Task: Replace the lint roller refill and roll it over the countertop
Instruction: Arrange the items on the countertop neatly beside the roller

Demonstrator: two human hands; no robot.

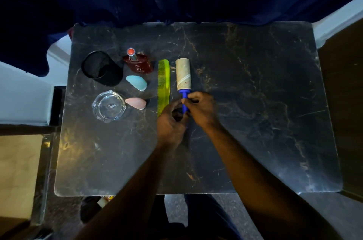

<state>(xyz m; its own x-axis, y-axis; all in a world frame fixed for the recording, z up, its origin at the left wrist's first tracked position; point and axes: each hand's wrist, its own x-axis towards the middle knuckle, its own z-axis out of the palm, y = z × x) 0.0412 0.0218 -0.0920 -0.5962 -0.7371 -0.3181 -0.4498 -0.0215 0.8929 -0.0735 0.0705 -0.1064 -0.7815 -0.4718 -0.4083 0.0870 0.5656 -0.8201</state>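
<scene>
A lint roller lies on the dark marble countertop (245, 102), its beige cardboard-coloured roll (183, 74) pointing away from me and its blue handle (184, 102) toward me. My right hand (200, 108) pinches the upper part of the blue handle. My left hand (170, 123) is curled around the lower end of the handle, hiding it. The roll looks worn, with small marks on it.
Left of the roller lies a yellow-green comb (163, 86). Further left are a blue sponge (137, 83), a pink sponge (136, 103), a red perfume bottle (138, 63), a black mesh cup (102, 68) and a glass ashtray (109, 105). A dark blue curtain hangs behind.
</scene>
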